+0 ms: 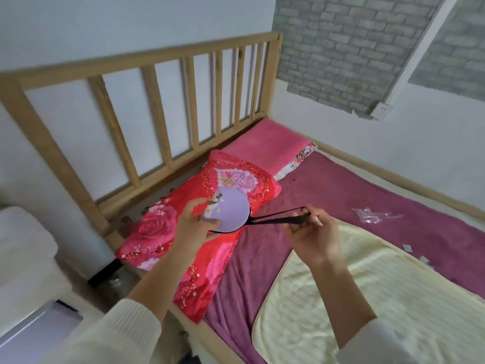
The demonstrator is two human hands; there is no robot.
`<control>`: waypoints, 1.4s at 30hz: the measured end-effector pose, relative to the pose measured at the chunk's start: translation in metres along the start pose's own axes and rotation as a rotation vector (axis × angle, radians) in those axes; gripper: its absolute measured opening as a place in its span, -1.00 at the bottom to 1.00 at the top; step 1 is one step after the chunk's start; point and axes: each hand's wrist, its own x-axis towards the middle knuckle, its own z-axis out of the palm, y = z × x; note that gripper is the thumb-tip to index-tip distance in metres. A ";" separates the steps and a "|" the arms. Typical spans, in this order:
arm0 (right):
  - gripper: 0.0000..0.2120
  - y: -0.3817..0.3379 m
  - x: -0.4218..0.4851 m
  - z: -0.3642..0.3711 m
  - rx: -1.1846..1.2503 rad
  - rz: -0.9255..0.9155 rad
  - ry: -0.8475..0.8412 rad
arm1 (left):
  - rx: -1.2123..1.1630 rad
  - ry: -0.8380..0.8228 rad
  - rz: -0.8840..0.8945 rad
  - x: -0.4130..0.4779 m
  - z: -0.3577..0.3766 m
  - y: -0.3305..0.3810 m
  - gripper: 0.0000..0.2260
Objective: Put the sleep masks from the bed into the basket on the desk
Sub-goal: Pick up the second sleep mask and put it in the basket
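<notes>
A lilac sleep mask (232,212) with a small printed figure and a black edge is held above the red floral pillow (210,206). My left hand (194,224) grips its left side. Its black elastic strap (278,218) stretches to the right, pinched in my right hand (313,235). Both hands hover over the bed (354,195), which has a purple sheet. Neither the basket nor the desk is in view.
A wooden slatted headboard (157,101) runs behind the pillows, with a pink pillow (265,143) further back. A cream blanket (354,298) covers the near right. Clear plastic wrapping (370,215) and small scraps (417,254) lie on the sheet. White furniture (26,258) stands at the left.
</notes>
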 end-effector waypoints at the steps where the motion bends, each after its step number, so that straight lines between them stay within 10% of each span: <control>1: -0.88 0.002 -0.003 0.008 0.078 -0.015 -0.079 | 0.069 0.003 0.027 -0.010 -0.007 0.002 -0.64; 5: -0.79 0.023 -0.002 0.042 -0.195 -0.148 -0.134 | 0.406 -0.005 0.125 -0.042 -0.036 0.012 -0.70; 10: -0.53 0.068 -0.003 0.063 -2.001 -0.587 -0.105 | 0.493 0.100 0.224 -0.062 -0.093 0.023 -0.71; 12: -0.63 0.082 -0.004 0.075 -2.321 -0.451 -0.268 | 0.478 0.151 0.262 -0.071 -0.119 0.029 -0.83; 17: -0.90 0.134 -0.035 0.113 -1.761 0.480 -0.960 | 0.374 0.323 0.282 -0.095 -0.189 0.048 -0.91; 23: -0.54 0.213 -0.058 0.165 -0.569 0.240 -0.664 | 0.337 0.405 0.189 -0.125 -0.266 0.046 -0.88; 29: -0.78 0.287 -0.071 0.185 -1.336 -0.451 -0.657 | 0.349 0.373 0.205 -0.151 -0.312 0.048 -0.78; 37: -0.81 0.354 -0.096 0.220 -1.399 -0.230 -0.905 | 0.321 0.345 0.181 -0.182 -0.373 0.049 -0.78; 42: -0.83 0.374 -0.100 0.230 -1.680 -0.474 -0.785 | 0.250 0.531 0.281 -0.190 -0.392 0.052 -0.72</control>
